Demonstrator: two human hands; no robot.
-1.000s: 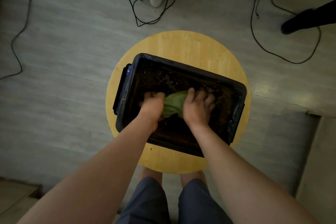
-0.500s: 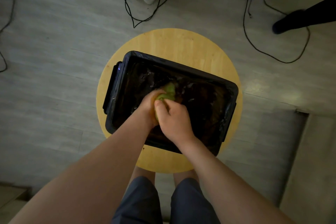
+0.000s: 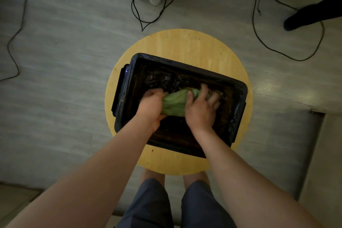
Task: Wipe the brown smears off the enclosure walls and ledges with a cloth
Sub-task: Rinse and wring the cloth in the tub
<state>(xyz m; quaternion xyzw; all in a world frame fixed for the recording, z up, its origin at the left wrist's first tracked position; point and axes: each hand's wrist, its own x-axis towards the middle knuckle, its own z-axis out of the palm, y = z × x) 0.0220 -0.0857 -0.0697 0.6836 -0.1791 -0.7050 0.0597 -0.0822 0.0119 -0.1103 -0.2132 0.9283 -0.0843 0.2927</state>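
left hand [image 3: 151, 104]: inside the black box [image 3: 185, 65], fingers [image 3: 157, 92] curled round the left end of the cloth [image 3: 174, 104] – gripping it
right hand [image 3: 200, 110]: also inside the box, thumb laid on the cloth, fingers [image 3: 204, 89] spread wide and fairly straight over its right end, pressing down
cloth: green, bunched, stretched between the two hands, low in the box near the far wall; contact with the wall itself – cannot tell
box: rectangular, black rim with a handle on the left side, sits on the bench [image 3: 185, 44] turned slightly askew
box inside: dark and glossy; light too dim to pick out separate brown smears
bench: round, pale wood, box roughly centred on it
floor [image 3: 64, 42]: grey planks, loose black cables [image 3: 153, 15] lying beyond the bench
near edge: person's dark shorts [image 3: 151, 203] and bare knees, just under the bench rim
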